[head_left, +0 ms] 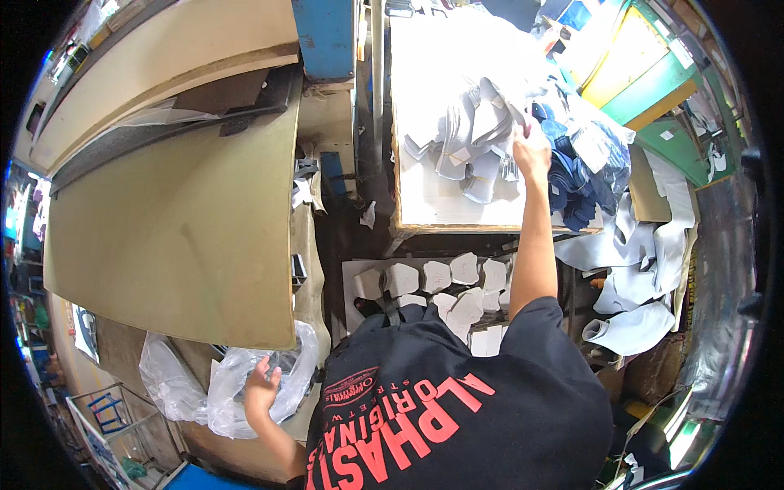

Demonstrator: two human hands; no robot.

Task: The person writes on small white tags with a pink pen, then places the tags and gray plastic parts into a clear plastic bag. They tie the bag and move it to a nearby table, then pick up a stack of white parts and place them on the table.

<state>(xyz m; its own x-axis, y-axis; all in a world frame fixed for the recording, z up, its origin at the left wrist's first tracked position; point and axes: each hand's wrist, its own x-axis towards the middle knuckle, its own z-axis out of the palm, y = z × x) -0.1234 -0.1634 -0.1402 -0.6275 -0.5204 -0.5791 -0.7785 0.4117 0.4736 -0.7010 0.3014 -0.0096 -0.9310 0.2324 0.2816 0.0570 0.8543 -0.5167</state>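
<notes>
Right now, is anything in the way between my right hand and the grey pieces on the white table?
Nothing visible: your right hand is at the right edge of the grey pieces. Blue fabric lies to the hand's right, off that line. Glare makes it hard to tell whether they touch.

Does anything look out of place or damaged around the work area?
A crumpled white scrap lies by itself in the dark gap left of the white-topped table, apart from the white shaped pieces, so it may have been dropped. At right, pale sheets lie loosely curled. No clear damage shows.
</notes>
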